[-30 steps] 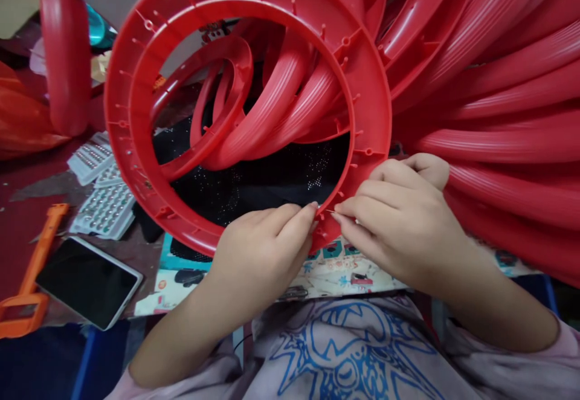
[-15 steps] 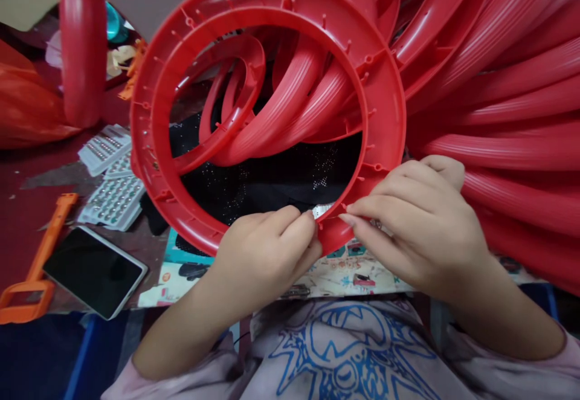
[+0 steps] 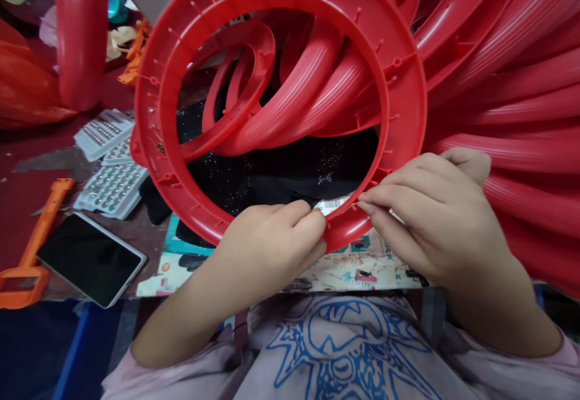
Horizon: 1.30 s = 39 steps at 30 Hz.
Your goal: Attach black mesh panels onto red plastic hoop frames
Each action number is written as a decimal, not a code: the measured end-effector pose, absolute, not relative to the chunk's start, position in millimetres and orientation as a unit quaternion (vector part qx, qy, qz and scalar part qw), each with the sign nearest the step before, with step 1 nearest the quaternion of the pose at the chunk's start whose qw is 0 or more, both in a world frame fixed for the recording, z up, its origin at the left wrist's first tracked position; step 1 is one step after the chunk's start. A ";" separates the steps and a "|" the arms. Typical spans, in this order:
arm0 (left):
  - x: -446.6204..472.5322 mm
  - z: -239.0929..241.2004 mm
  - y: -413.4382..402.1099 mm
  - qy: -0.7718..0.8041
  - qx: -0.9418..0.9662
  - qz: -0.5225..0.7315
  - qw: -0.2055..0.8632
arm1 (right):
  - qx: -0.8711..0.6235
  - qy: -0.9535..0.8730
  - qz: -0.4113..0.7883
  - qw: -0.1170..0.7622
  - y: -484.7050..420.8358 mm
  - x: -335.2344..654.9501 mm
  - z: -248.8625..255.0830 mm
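A hollow red plastic ring [image 3: 405, 92], its open inner side with small pegs and ribs facing me, tilts up in front of my body. My left hand [image 3: 276, 234] is closed around its near rim, fingers curled over the edge. At the near right rim, my right hand [image 3: 430, 219] has thumb and forefinger pinched together right beside a peg. Whatever sits between those fingertips is too small to make out. A white barcode label [image 3: 333, 205] shows behind the rim between my hands.
More red curved pieces [image 3: 512, 104] are stacked at the right and behind the ring. On the left lie trays of shiny metal balls [image 3: 111, 188], a phone [image 3: 93, 259] and an orange plastic handle piece [image 3: 43, 231]. Black cloth [image 3: 281, 176] with sparkles lies beneath the ring.
The ring and both hands appear slightly farther right, with the ring's top higher in view. More of the barcode label shows. The left grip and right pinch stay closed.
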<state>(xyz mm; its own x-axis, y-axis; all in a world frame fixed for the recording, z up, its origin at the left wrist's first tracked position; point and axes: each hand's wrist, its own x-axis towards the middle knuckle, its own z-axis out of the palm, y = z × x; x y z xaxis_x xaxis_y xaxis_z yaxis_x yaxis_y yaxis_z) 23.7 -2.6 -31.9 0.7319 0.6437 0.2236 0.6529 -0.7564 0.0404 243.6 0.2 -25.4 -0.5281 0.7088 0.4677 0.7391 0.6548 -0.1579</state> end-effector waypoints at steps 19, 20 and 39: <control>24.8 -38.6 -8.3 -0.385 -0.906 -0.178 0.020 | -0.407 -0.863 -0.046 0.297 -1.2 240.4 -30.1; 24.6 -38.9 -7.4 -0.381 -0.909 -0.167 0.030 | -0.402 -0.866 -0.040 0.296 -0.9 241.7 -29.5; 23.8 -33.2 -8.7 -0.383 -0.907 -0.172 0.005 | -0.410 -0.852 -0.031 0.325 7.8 242.1 -27.4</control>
<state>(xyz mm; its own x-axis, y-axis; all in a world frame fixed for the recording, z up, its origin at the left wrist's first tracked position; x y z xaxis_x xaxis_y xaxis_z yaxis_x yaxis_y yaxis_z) 23.8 -8.7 -33.2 0.6471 0.6937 0.3162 0.6974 -0.7062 0.1220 242.1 7.8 -27.4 -0.4521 0.6784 0.5791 0.7181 0.6619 -0.2148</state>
